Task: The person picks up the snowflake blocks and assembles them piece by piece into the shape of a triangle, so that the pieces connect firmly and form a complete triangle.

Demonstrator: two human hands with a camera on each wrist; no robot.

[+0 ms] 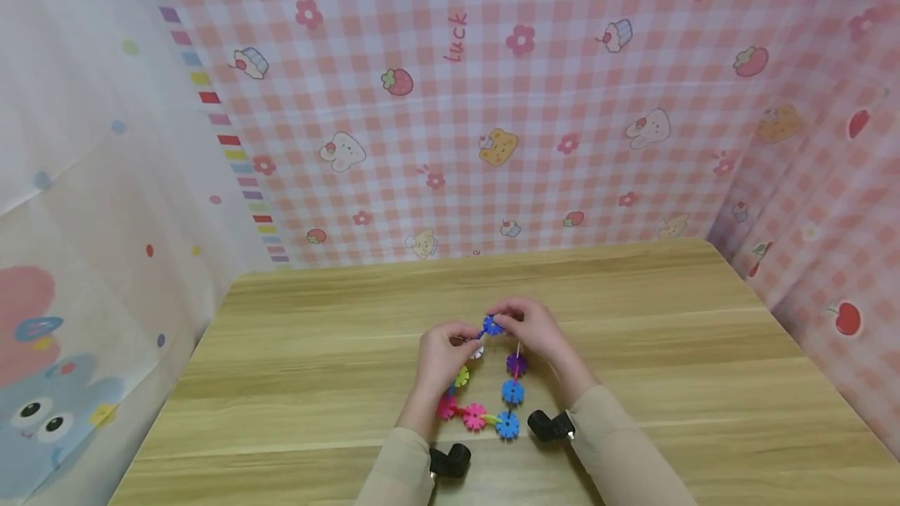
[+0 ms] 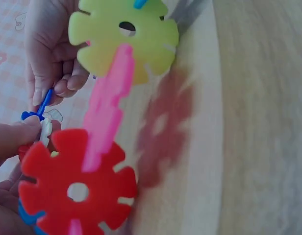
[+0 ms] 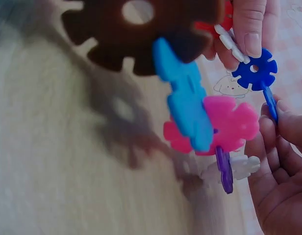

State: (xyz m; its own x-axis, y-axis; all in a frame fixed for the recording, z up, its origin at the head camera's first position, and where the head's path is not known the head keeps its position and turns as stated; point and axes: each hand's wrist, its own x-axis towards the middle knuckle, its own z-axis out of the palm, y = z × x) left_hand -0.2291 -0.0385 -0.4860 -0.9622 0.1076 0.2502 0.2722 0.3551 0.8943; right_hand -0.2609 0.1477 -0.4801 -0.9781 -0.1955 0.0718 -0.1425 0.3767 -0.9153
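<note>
A chain of notched plastic snowflake discs, with a light blue disc (image 1: 508, 425) at its near right corner, curves between the two hands. My left hand (image 1: 441, 354) pinches its far left part, thumb at a white disc (image 3: 232, 44) and a dark blue disc (image 3: 256, 68). Between the thumb and fingers of my right hand (image 1: 532, 328) is another dark blue disc (image 3: 271, 103), seen edge-on and joined to the first. Along the right side hang a purple disc (image 1: 516, 364) and, below my right fingers, a white disc (image 3: 245, 166). Fingers hide some joints.
The wood-grain table (image 1: 295, 381) extends around the chain. Behind it hangs a pink checked cloth (image 1: 450, 123), with a white patterned curtain (image 1: 126, 178) on the left. A black wrist device (image 1: 451, 461) sits on each sleeve near the chain.
</note>
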